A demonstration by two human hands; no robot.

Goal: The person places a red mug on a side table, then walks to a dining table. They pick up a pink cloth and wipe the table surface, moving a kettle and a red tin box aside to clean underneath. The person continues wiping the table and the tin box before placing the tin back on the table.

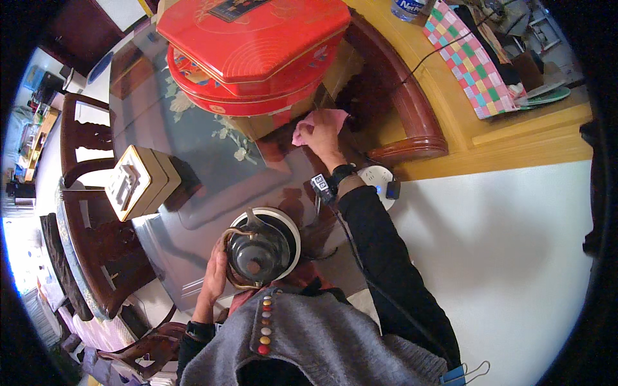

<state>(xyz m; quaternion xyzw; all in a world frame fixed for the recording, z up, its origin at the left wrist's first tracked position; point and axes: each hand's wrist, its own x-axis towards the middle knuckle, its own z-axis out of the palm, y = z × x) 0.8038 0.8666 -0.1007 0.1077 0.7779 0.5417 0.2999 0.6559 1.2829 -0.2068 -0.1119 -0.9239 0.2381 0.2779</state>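
Note:
My right hand (pixel 322 140) presses a crumpled pink cloth (pixel 335 118) onto the dark wooden table (pixel 227 198), close to a cardboard box (pixel 285 119). Nearer to me, a dark glass kettle (pixel 270 248) with a knobbed lid and a curved brown handle (pixel 226 241) sits over a round base with a pale rim (pixel 296 231). The flat of my left hand (pixel 216 272) lies along the left side of the kettle, against its handle. Whether those fingers grip it is hidden from above.
A red octagonal box (pixel 260 43) rests on a round red tin (pixel 203 94), above the cardboard box. At left stands a beige box (pixel 157 176). A round white power socket (pixel 374 176) with a plug lies right of my wrist. Wooden chairs (pixel 104 270) line the left edge.

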